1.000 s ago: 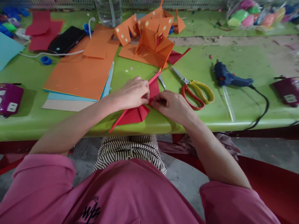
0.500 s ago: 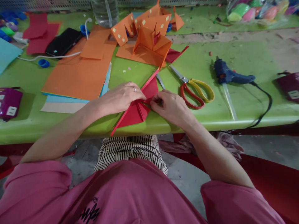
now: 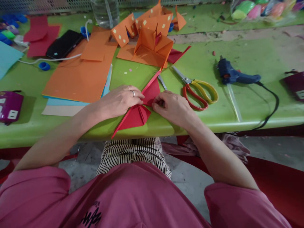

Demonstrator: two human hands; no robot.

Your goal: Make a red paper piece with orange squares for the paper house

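Note:
A folded sheet of red paper [image 3: 136,117] lies near the table's front edge, with raised folds along its left side and creases in its lower part. My left hand [image 3: 122,98], with a ring on one finger, is bent over the paper's upper left side, its fingertips closed at the fold. On the right edge of the paper, the thumb and fingers of my right hand [image 3: 169,105] are pinched together at its middle. Scissors [image 3: 199,94] with one red and one yellow handle lie just right of that hand. A thin metal blade [image 3: 162,81] shows above it.
Orange folded paper shapes [image 3: 152,47] stand at the back. Orange sheets [image 3: 78,79] are stacked on the left, beside a black phone-like object [image 3: 64,44]. A blue glue gun [image 3: 234,74] with a cord rests on the right. A water container [image 3: 104,14] stands behind.
My left hand has shifted slightly left, uncovering more of the red paper's middle. My right hand keeps nearly the same place and pinch.

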